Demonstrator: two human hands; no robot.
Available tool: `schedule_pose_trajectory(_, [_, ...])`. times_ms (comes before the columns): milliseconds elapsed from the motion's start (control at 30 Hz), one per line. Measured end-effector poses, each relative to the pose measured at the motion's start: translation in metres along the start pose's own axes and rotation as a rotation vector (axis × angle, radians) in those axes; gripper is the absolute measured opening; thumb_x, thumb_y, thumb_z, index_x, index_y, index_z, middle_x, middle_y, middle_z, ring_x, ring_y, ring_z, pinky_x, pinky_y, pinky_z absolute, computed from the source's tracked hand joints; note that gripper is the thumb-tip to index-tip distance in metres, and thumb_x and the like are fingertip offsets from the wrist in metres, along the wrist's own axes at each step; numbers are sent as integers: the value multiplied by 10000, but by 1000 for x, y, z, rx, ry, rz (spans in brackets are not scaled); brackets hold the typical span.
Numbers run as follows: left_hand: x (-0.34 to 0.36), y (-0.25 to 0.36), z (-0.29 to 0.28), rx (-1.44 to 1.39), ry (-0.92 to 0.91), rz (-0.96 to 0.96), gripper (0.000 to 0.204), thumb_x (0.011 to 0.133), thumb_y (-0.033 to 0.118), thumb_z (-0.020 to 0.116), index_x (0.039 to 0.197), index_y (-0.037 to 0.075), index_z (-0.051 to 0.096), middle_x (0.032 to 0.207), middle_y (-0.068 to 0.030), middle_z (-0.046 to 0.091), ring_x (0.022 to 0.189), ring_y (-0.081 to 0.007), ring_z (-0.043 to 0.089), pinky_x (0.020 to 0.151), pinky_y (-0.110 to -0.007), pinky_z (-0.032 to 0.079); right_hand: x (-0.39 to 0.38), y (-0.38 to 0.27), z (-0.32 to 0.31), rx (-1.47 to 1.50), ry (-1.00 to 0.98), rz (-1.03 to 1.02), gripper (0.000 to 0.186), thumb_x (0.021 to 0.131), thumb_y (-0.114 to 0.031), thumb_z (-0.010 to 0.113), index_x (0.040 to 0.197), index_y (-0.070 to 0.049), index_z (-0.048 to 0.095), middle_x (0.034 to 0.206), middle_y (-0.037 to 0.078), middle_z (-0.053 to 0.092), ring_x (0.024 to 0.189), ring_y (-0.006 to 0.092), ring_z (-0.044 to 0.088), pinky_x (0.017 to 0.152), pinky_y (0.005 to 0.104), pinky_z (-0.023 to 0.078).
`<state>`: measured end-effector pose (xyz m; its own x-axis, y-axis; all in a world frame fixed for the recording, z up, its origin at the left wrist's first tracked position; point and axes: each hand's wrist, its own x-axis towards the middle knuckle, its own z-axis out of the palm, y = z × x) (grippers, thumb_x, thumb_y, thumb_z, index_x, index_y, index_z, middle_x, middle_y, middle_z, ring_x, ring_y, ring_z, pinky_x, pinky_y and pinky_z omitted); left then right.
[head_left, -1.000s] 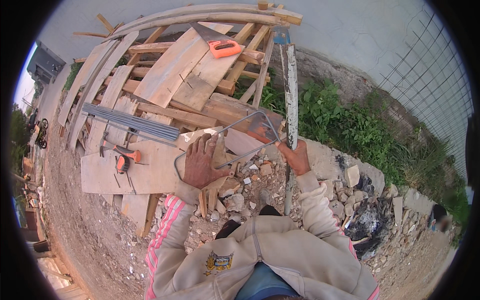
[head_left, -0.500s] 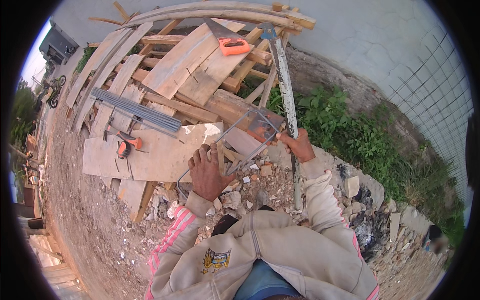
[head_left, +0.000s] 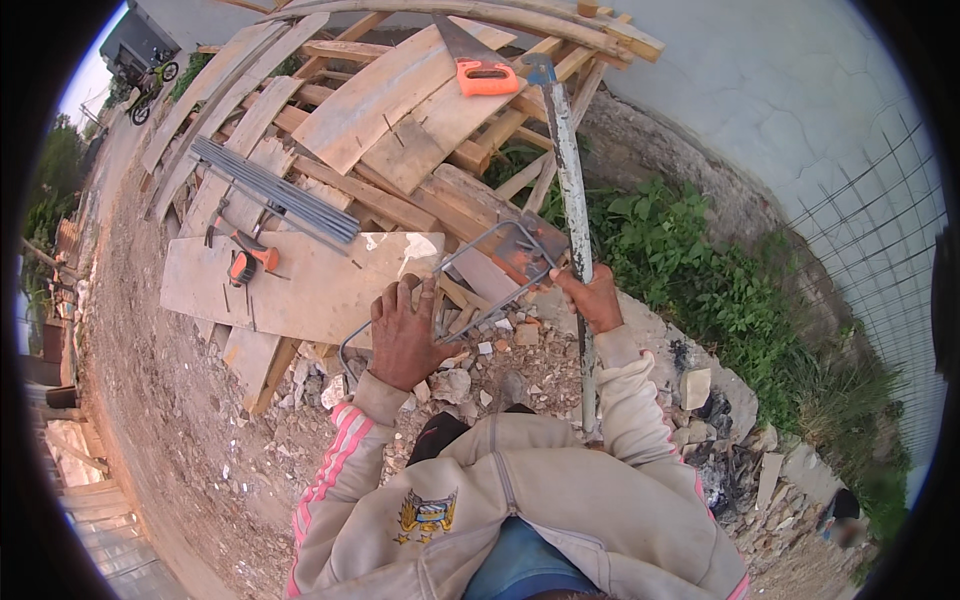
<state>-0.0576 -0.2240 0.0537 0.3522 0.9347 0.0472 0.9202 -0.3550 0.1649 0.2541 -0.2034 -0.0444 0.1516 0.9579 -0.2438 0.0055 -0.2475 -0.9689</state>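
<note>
A thin grey steel rod bent into a rectangular frame (head_left: 490, 318) lies slantwise in front of me. My left hand (head_left: 405, 335) is over its left part, palm down with fingers stretched and spread, fingertips at the edge of a plywood board (head_left: 300, 290). At the frame's right corner my right hand (head_left: 592, 298) is closed on the rod; its far fingers are hidden. Passing beneath that hand is a long, chipped white metal bar (head_left: 568, 170) with a blue end. Under the frame's far corner sits a rusty metal plate (head_left: 525, 252).
A hammer (head_left: 240, 238), a tape measure (head_left: 241, 268) and loose nails lie on the plywood. Behind them are bundled grey rods (head_left: 270, 190) and an orange-handled handsaw (head_left: 485, 77) on stacked timber. Rubble (head_left: 455, 385) is close in front, green plants (head_left: 700, 240) and wire mesh (head_left: 870, 220) to the right.
My view has shifted slightly, so the whole scene sits a little differently. Both hands stay at the same places on the bent rod frame.
</note>
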Motion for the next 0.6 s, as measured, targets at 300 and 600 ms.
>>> schedule_pose_trajectory(300, [-30,-8,20,2,153,-75,972,711,423,875,1489,38,438,1442,-191,455,1357,-405,405,1113,-564,337,3,1,2,87,-29,-30,260,874,-225,813,789,-45,647,570,-5,563,446,81,494,424,262,389])
schedule_pose_trajectory(600, [-103,-86,68,-995,366,-825,368,1040,421,583,896,82,569,714,-2,521,607,-109,501,529,-284,417,-4,-14,4,150,-46,86,253,868,-225,816,779,-50,657,616,-17,586,485,61,498,447,245,381])
